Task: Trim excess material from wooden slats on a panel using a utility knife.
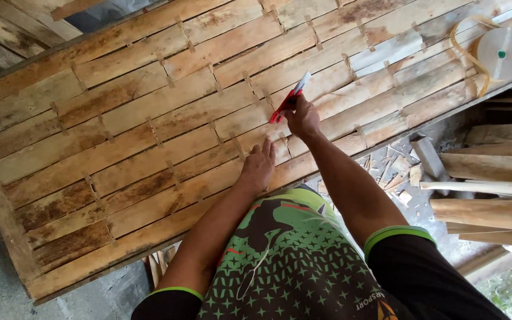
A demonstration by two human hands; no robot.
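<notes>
A large panel of woven flat bamboo strips (149, 124) lies across a wooden frame in front of me. My right hand (302, 118) grips a red-handled cutter knife (288, 98), its blade end pointing up and to the right over the strips. My left hand (258, 166) rests flat on the panel near its front edge, fingers together, holding nothing.
A white roll of tape with a green centre (501, 53) sits on the panel's far right, beside a loop of yellowish strap (463, 50). Cut wooden planks (493, 189) are stacked at the right. Wood scraps (398, 172) litter the concrete floor below.
</notes>
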